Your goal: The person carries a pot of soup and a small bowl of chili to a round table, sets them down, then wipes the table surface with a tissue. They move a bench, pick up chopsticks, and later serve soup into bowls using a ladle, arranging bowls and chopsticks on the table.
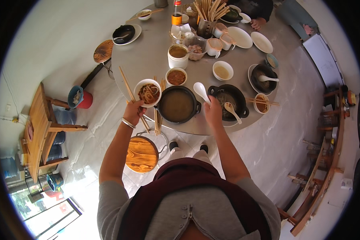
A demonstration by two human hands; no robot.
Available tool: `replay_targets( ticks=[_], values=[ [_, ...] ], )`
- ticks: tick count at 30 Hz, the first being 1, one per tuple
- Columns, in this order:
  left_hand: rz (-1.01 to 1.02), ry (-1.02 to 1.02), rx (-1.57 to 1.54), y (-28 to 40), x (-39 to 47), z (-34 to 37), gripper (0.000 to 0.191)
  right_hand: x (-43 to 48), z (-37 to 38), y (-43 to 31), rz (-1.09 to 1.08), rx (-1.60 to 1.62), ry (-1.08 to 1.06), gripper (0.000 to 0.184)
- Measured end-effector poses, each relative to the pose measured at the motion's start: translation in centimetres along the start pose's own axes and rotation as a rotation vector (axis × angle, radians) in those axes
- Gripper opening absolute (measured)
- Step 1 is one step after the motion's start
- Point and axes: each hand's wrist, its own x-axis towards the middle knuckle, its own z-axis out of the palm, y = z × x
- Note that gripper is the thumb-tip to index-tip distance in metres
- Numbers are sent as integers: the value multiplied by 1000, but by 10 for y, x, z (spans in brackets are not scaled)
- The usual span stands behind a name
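My left hand [133, 112] grips the rim of a small white bowl [137, 90] holding noodles in red sauce [150, 93]. A pair of wooden chopsticks [125, 78] runs past the same hand; whether the fingers hold them I cannot tell. White and long-handled, a soup spoon [200, 90] is in my right hand [213, 112]. Between the hands sits a black two-handled pot [180, 105] of brownish broth. Just right of my right hand, another black pot [228, 97] contains light strands and a white spoon [231, 111]. More wooden chopsticks [157, 118] lie beside the broth pot.
On the round metal table [150, 54] are a bowl of red sauce [176, 76], a white tub [178, 61] and a chopstick holder [206, 28]. Another person's hand [258, 23] rests at the far right. A wooden-topped stool [142, 154] stands below the near edge.
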Motion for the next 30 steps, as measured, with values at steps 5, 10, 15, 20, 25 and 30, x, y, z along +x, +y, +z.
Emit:
replay_targets(
  ticks=[5,10,15,20,25,30],
  values=[
    [-17,192,-17,0,29,-35,4,31,12,-11,14,-208,-142,41],
    [-130,329,-5,-13,61,-54,4,48,24,-17,12,-255,-281,32],
    [-89,291,65,-20,78,-54,6,57,23,-19,-96,-318,-279,18],
    [29,383,334,-20,93,-42,25,74,15,-19,-259,-285,-241,18],
    [159,733,397,-16,106,-47,45,106,-5,-11,-314,-133,-232,21],
    [138,823,864,7,137,-92,56,134,-29,-9,-389,9,-254,16]
  ],
)
